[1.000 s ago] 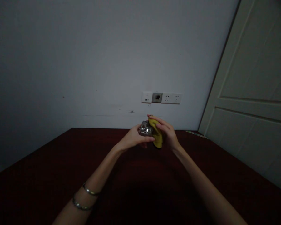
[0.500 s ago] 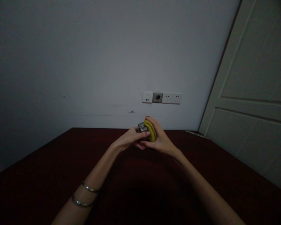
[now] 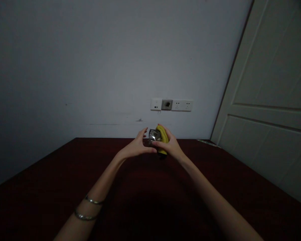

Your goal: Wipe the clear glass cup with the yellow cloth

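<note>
My right hand (image 3: 172,146) is wrapped round a yellow, thick, curved thing (image 3: 163,132) with a lengthwise fold and a dark lower end. Against its left side sits a shiny, see-through, glass-like piece (image 3: 154,135) with bright glints; my right thumb lies across its lower part. I cannot make out what kind of thing either is, or whether they are joined. My left hand (image 3: 137,146) is just to the left, fingers raised and thumb stretched below the shiny piece. Its fingers stand apart, with a gap to the piece. Both things are held above the table.
A dark red table (image 3: 95,177) stretches beneath my arms to a pale wall (image 3: 102,67). Wall sockets (image 3: 182,105) are set behind my hands. A white panelled door (image 3: 268,110) stands at the right, and a flat strip (image 3: 208,143) lies at the far right table edge.
My left hand has let go of the shiny piece and drawn back with its fingers spread. The yellow thing has turned more upright in my right hand, and its dark lower end now shows.
</note>
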